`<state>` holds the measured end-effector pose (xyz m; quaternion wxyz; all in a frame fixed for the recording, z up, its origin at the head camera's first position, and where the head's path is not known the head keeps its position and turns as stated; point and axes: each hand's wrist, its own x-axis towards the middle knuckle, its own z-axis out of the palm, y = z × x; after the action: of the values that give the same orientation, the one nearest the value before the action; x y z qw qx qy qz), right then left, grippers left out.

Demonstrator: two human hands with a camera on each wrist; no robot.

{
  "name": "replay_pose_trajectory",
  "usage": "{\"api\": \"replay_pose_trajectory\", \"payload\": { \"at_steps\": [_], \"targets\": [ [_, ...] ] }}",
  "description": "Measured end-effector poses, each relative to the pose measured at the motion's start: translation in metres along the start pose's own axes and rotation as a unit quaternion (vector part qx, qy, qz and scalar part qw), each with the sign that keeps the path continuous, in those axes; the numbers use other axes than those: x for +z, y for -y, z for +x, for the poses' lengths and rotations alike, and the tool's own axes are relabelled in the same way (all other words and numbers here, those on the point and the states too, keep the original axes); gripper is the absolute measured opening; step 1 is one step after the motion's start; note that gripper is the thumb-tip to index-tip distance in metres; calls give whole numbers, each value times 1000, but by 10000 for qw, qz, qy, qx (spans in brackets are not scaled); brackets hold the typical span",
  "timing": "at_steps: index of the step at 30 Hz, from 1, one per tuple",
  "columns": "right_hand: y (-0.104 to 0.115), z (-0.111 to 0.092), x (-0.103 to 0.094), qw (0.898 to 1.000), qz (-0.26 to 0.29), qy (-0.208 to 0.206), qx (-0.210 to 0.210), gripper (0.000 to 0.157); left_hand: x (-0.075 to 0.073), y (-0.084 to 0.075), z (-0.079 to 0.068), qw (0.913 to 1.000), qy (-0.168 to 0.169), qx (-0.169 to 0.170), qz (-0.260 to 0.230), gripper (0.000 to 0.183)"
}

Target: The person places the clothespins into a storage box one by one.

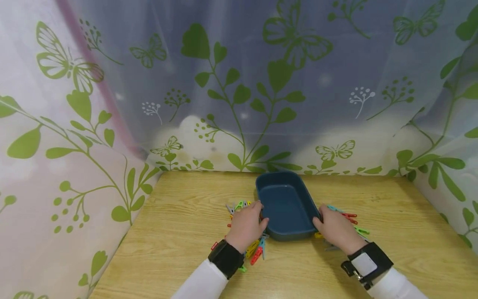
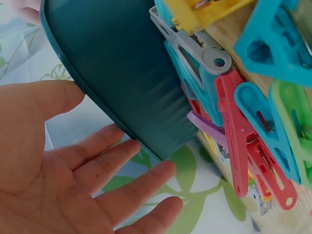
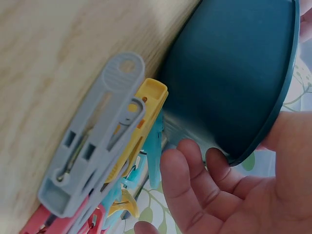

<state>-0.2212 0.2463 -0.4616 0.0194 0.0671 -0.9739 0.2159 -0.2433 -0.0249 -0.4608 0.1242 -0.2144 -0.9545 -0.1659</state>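
A dark blue-green rectangular tray (image 1: pixel 287 209) stands on the wooden table between the two hands. At its left side the left hand (image 1: pixel 244 226) touches the rim, and the left wrist view shows those fingers (image 2: pixel 131 192) spread and fairly straight. On the other side the right hand (image 1: pixel 339 229) holds the near right corner. The right wrist view has its thumb going behind the rim and its curled fingers (image 3: pixel 187 183) against the outer wall. Colourful clothespins (image 1: pixel 255 250) lie beneath and around the left hand. More clothespins (image 3: pixel 95 136) are beside the right hand.
The table (image 1: pixel 179 232) has a light wood grain. Behind it hangs a curtain (image 1: pixel 231 124) printed with green leaves and butterflies, close to the tray's far end. Similar cloth walls (image 1: pixel 74 166) flank both sides.
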Motion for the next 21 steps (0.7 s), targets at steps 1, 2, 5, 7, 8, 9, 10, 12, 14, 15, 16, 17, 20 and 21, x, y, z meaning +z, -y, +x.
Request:
{"api": "replay_pose_trajectory", "payload": {
  "at_steps": [1,2,5,7,8,9,10,12,14,15,16,17,20,21],
  "targets": [
    [0,-1,0,10000,8,28,27,21,0,0,-1,10000,-10,35,-2,42],
    [0,-3,0,10000,26,67,64,21,-1,0,-1,10000,-22,77,-4,43],
    [1,-7,0,9998,25,131,120,20,-4,-1,-4,9998,-23,159,-69,44],
    [1,-9,-1,9998,17,137,108,20,-6,-3,-6,9997,2,197,-110,44],
    [1,-10,-1,9998,14,142,111,20,-6,-3,-7,9997,28,204,-118,44],
    [1,-12,-1,9998,11,149,128,21,-7,-4,-8,9997,55,210,-133,43],
    [1,-13,-1,9998,14,158,148,21,-8,-5,-9,9996,63,230,-127,43],
    [0,-15,-1,9996,44,196,196,22,-8,-5,-11,9995,82,267,-111,42],
    [1,-18,0,9992,78,274,295,23,-8,-6,-13,9995,85,294,-53,42],
    [1,-19,0,9990,82,299,328,23,-8,-6,-14,9995,80,314,-31,43],
    [1,-20,0,9989,85,313,340,23,-8,-6,-15,9994,90,331,13,43],
    [2,-21,0,9988,87,331,354,22,-8,-6,-16,9993,92,350,40,44],
    [3,-25,0,9986,81,363,372,22,-9,-7,-18,9991,175,375,124,48],
    [3,-27,0,9985,87,383,373,23,-9,-7,-19,9990,215,370,126,49]
  ]
}}
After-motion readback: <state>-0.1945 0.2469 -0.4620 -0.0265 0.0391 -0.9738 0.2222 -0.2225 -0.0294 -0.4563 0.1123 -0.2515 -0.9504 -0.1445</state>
